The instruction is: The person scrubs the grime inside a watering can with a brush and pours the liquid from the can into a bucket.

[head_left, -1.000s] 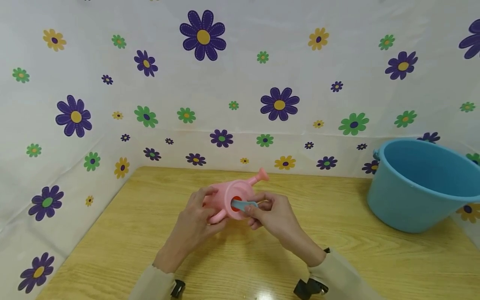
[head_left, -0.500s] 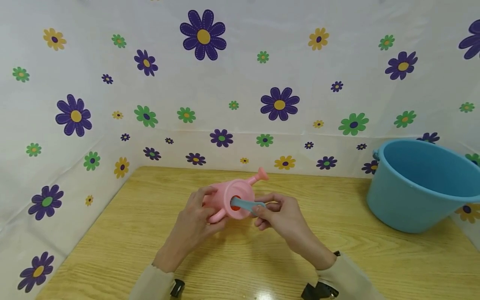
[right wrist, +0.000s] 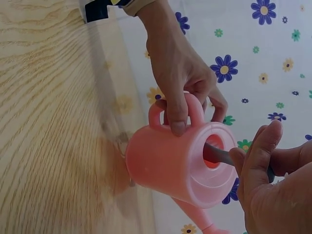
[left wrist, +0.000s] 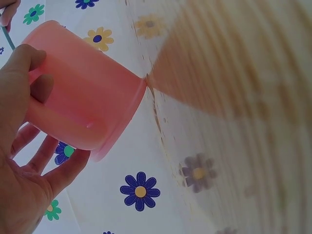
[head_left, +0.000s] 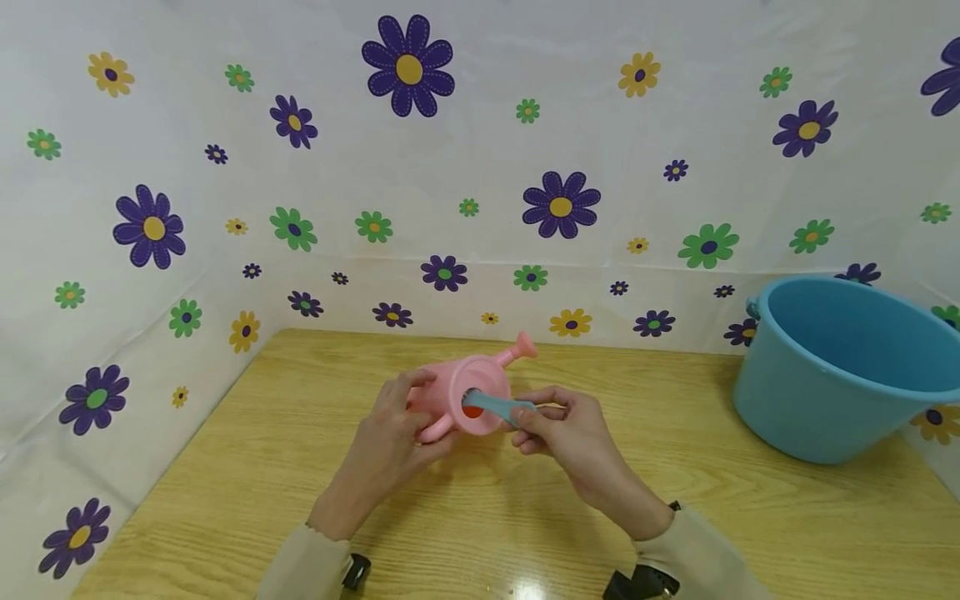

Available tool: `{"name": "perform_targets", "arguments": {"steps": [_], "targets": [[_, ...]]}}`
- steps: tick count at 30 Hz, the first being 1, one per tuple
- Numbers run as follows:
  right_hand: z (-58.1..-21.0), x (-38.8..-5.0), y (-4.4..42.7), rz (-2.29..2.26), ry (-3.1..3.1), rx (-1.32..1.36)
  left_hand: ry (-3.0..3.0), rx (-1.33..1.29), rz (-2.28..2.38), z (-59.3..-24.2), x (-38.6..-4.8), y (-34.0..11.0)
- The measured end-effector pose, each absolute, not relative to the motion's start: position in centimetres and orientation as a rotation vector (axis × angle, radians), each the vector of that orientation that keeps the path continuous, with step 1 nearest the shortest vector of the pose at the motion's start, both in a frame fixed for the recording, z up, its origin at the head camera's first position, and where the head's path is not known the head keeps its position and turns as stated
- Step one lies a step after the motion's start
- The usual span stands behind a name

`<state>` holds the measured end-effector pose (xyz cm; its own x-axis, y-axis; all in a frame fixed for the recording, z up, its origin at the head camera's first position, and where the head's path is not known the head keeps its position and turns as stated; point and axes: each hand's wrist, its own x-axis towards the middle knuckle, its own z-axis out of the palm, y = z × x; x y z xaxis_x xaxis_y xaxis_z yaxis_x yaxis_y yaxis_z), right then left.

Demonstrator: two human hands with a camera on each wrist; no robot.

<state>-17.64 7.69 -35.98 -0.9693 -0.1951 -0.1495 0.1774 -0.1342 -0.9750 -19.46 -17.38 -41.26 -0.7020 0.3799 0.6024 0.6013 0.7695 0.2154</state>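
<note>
A pink toy watering can [head_left: 487, 379] is tipped on the table, its round opening facing me and its spout pointing up to the right. My left hand [head_left: 386, 446] grips its body and handle from the left; the right wrist view shows the thumb over the can's handle [right wrist: 196, 109]. With my right hand [head_left: 573, 442] I pinch a light-blue tool handle [head_left: 498, 406] that slants into the opening. Its far end is mostly hidden inside, so its kind cannot be told. Something red-orange shows within the opening. The left wrist view has the can's base [left wrist: 122, 122] touching the table.
A big blue bucket [head_left: 810, 408] stands on the right side of the wooden table [head_left: 240, 475]. Behind and to the left hangs a white flower-patterned sheet [head_left: 480, 167].
My right hand has shifted slightly right, drawing the light-blue handle a little farther out of the opening. The left hand and the watering can have hardly moved.
</note>
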Motion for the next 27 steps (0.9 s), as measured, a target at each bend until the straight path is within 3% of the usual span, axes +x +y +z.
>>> {"name": "perform_targets", "arguments": {"steps": [27], "targets": [[-36.8,-18.9,5.5,-2.223,1.882,0.016,-2.427,-0.733,-0.552,-41.2,-19.4,-17.4]]}}
